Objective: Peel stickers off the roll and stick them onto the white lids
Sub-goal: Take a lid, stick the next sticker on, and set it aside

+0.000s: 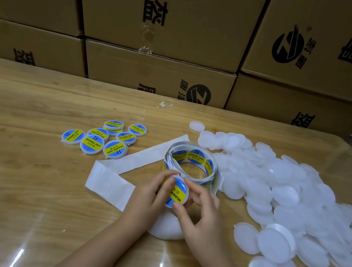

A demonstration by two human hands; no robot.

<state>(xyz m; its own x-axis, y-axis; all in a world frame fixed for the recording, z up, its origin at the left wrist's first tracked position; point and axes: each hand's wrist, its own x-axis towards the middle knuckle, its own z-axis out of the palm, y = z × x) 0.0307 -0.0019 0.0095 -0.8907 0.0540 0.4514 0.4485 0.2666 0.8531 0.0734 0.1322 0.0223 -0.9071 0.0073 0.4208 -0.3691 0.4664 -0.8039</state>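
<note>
Closest to the camera, two bare forearms come up from the bottom edge, and both hands meet over the wooden table point(12, 175), which has a shiny clear cover. The left hand point(148, 195) and the right hand point(200, 214) together grasp one lid point(177, 192), tilted toward the camera; it carries a blue and yellow sticker with the words "SOLDERING PASTE". The left thumb lies on the sticker's upper left part, and the right fingers point(193, 188) touch its right rim. Under the hands there is a white rounded thing point(166, 228), but I cannot tell what it is. On the right a big pile of plain white lids point(287, 198) spreads over the table, some lying on top of others. Just behind the hands stands the sticker roll point(191, 162), loosely wound, with stickers showing on the inside. From it an empty white backing strip point(117, 170) runs to the left and folds back near the left hand. Farther left, a small group of finished lids point(104, 138) with stickers lies flat, some overlapping. At the far table edge is a small white scrap point(165, 105). Behind the table stacked cardboard boxes point(166, 15) with black printed characters fill the background.
</note>
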